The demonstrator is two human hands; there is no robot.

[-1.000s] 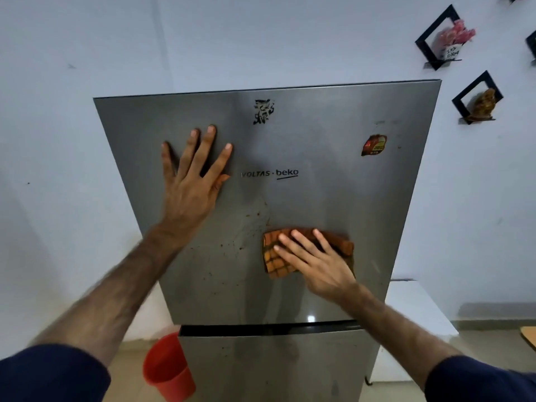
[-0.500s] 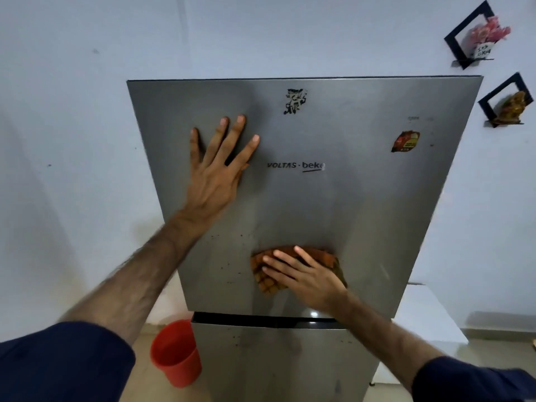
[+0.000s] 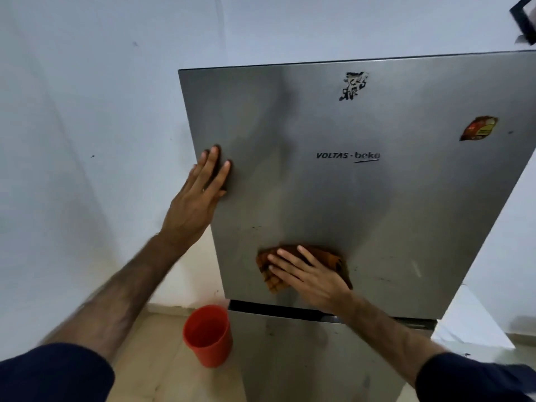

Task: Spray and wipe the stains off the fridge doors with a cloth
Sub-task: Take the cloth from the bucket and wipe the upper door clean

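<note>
The steel upper fridge door [image 3: 391, 213] fills the right of the view, with the lower door [image 3: 304, 358] beneath it. An orange checked cloth [image 3: 271, 278] lies flat on the upper door near its bottom edge. My right hand [image 3: 310, 278] presses on the cloth with straight, spread fingers. My left hand [image 3: 200, 192] rests flat against the door's left edge, fingers straight. A few small dark specks show on the door around the cloth. No spray bottle is in view.
A red bucket [image 3: 208, 335] stands on the floor at the fridge's lower left. A white wall [image 3: 87, 140] is to the left. A white cabinet [image 3: 470, 320] is at the right. A black sticker [image 3: 352, 85] and an orange sticker [image 3: 478, 128] mark the door.
My right hand has slid the cloth down toward the door's bottom edge. My left hand has moved from the door's upper middle to its left edge. The view shifted left.
</note>
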